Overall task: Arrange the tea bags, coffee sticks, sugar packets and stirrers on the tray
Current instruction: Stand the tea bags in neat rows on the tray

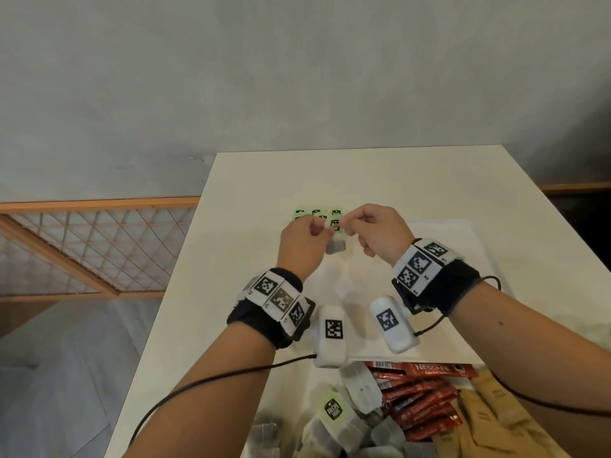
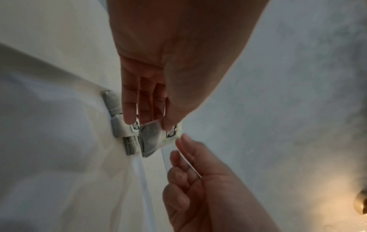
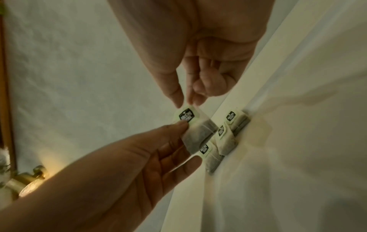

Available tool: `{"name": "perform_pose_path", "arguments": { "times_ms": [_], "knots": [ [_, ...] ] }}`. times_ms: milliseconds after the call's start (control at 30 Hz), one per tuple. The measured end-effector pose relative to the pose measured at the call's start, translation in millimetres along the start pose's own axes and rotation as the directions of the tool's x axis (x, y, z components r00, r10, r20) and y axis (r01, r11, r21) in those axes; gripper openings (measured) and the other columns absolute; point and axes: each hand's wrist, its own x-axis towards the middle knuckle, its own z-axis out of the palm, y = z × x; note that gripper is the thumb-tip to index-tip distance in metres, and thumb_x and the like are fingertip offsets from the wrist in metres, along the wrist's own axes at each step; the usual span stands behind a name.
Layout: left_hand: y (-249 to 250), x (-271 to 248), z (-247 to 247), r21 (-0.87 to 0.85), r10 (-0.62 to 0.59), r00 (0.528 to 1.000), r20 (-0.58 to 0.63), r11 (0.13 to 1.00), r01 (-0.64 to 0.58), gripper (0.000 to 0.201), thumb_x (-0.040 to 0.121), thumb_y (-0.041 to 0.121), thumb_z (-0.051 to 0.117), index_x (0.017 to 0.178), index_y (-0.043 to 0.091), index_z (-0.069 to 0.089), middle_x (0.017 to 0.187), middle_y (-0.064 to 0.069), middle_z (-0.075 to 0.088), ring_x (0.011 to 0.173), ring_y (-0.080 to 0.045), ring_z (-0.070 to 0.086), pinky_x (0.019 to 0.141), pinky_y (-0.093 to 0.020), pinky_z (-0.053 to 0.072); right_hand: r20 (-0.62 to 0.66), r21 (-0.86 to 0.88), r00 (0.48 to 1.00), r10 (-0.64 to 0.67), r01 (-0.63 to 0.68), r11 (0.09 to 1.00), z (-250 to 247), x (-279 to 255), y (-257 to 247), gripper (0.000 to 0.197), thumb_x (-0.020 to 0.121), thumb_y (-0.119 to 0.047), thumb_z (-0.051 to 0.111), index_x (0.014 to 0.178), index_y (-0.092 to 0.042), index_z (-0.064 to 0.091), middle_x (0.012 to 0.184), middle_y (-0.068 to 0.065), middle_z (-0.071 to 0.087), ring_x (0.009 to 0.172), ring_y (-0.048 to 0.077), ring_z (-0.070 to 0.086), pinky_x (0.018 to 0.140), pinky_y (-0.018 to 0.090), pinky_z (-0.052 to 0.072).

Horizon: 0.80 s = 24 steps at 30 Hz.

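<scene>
both hands are on one tea bag, held in the air just over the far left corner of the tray: the left hand pinches the bag's edge and the right hand pinches its green tag, so the tea-bag step looks under way. three placed tea bags lie in a row at that corner, while the coffee sticks wait off the tray's near edge. the next move likely calls for lowering this bag beside the row, tag lined up with the others.
</scene>
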Motion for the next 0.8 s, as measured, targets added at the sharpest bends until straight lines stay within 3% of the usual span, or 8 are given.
{"name": "perform_pose_path", "arguments": {
  "times_ms": [67, 133, 267, 400, 500, 700, 800],
  "knots": [
    [-5.6, 0.9, 0.6, -0.04, -0.039, 0.999, 0.034, 0.998, 0.04, 0.008, 0.089, 0.02, 0.069, 0.092, 0.014, 0.064, 0.092, -0.005, 0.07, 0.091, -0.027, 0.068, 0.087, -0.046, 0.056, -0.011, 0.0, 1.0, 0.022, -0.022, 1.0, 0.1, 4.0, 8.4, 0.015, 0.085, -0.017, 0.072, 0.096, -0.01, 0.065, 0.073, 0.003, 0.056, 0.054, 0.019, 0.046, 0.045, 0.028, 0.038],
    [-11.7, 1.9, 1.0, 0.011, -0.043, 0.996, 0.073, 0.999, 0.043, 0.013, 0.087, 0.022, 0.071, 0.095, 0.013, 0.066, 0.094, -0.006, 0.071, 0.091, -0.027, 0.069, 0.084, -0.042, 0.057, 0.042, -0.049, 0.998, 0.039, -0.037, 0.998, 2.3, 7.0, 15.5, 0.015, 0.085, -0.018, 0.073, 0.093, -0.01, 0.064, 0.072, 0.003, 0.057, 0.055, 0.019, 0.05, 0.046, 0.027, 0.044],
    [-22.1, 12.5, -10.8, 0.346, -0.036, 0.999, -0.039, 0.937, 0.047, 0.007, 0.083, 0.026, 0.07, 0.088, 0.028, 0.065, 0.095, 0.006, 0.07, 0.092, -0.017, 0.066, 0.082, -0.034, 0.054, 0.113, -0.11, 0.979, 0.169, -0.157, 0.982, 3.7, 21.3, 27.8, 0.017, 0.084, -0.015, 0.074, 0.092, -0.003, 0.066, 0.061, 0.001, 0.061, 0.047, 0.014, 0.055, 0.048, 0.023, 0.049],
    [-28.9, 32.3, -27.0, 0.499, -0.126, 0.988, -0.088, 0.853, 0.153, 0.044, 0.081, 0.036, 0.075, 0.117, 0.021, 0.054, 0.118, -0.001, 0.059, 0.105, -0.022, 0.06, 0.083, -0.034, 0.046, 0.039, -0.145, 0.971, 0.235, -0.227, 0.963, -0.5, 41.1, 36.5, 0.02, 0.082, -0.015, 0.076, 0.095, -0.005, 0.065, 0.061, 0.009, 0.065, 0.042, 0.014, 0.056, 0.051, 0.025, 0.051],
    [-29.5, 46.9, -32.5, 0.503, -0.182, 0.982, -0.053, 0.845, 0.183, 0.062, 0.075, 0.041, 0.081, 0.123, 0.017, 0.05, 0.12, -0.003, 0.059, 0.106, -0.024, 0.059, 0.088, -0.038, 0.048, -0.038, -0.122, 0.98, 0.193, -0.197, 0.973, -1.2, 53.5, 37.9, 0.018, 0.081, -0.009, 0.076, 0.095, -0.004, 0.065, 0.066, 0.011, 0.065, 0.047, 0.017, 0.057, 0.053, 0.026, 0.055],
    [-29.7, 62.6, -31.9, 0.421, -0.202, 0.979, -0.022, 0.886, 0.193, 0.063, 0.075, 0.026, 0.084, 0.126, 0.014, 0.049, 0.103, -0.004, 0.068, 0.093, -0.028, 0.068, 0.087, -0.044, 0.055, -0.095, -0.095, 0.986, 0.14, -0.149, 0.984, 6.8, 73.7, 35.3, 0.018, 0.081, -0.006, 0.076, 0.097, -0.005, 0.067, 0.073, 0.007, 0.067, 0.054, 0.018, 0.065, 0.06, 0.029, 0.061],
    [-28.8, 61.8, -34.2, 0.438, -0.209, 0.978, -0.011, 0.878, 0.192, 0.064, 0.075, 0.031, 0.083, 0.126, 0.015, 0.049, 0.102, -0.002, 0.068, 0.094, -0.025, 0.067, 0.089, -0.043, 0.054, -0.094, -0.103, 0.982, 0.162, -0.172, 0.98, 9.6, 77.6, 30.0, 0.021, 0.08, -0.006, 0.077, 0.098, -0.003, 0.067, 0.07, 0.007, 0.067, 0.057, 0.021, 0.066, 0.066, 0.035, 0.061]
  ]
}}
